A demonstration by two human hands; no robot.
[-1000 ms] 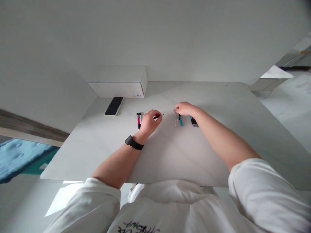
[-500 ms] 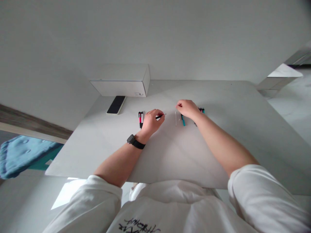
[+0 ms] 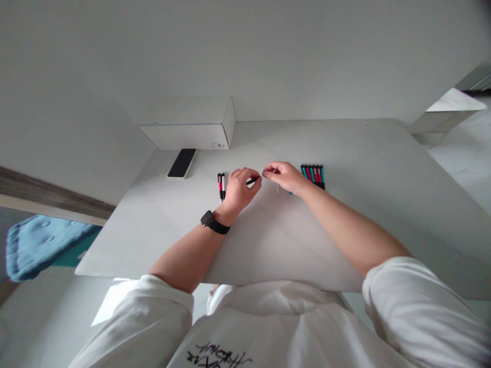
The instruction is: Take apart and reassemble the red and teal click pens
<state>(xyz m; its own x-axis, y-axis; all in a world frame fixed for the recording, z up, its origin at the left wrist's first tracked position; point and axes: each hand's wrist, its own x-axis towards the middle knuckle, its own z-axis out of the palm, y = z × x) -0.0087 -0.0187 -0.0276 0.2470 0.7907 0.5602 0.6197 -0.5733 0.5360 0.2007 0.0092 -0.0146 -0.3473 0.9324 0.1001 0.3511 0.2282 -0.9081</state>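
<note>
My left hand pinches a short black pen part between thumb and fingers, its thin end pointing right. Just right of that end are the fingertips of my right hand, pinched together. Whatever they hold is too small to make out. Below my right hand lies a thin white refill. A bit of a teal pen barrel shows under the same hand, mostly covered. Beside my left hand lie a red-and-black pen and a white-and-black pen, partly hidden by it.
A row of several red and teal pens lies right of my right hand, partly behind the forearm. At the back left of the white table are a long white box and a phone.
My right hand has moved left to the tip of the black pen part, uncovering more of the pen row. My left hand keeps its hold, almost unmoved.
</note>
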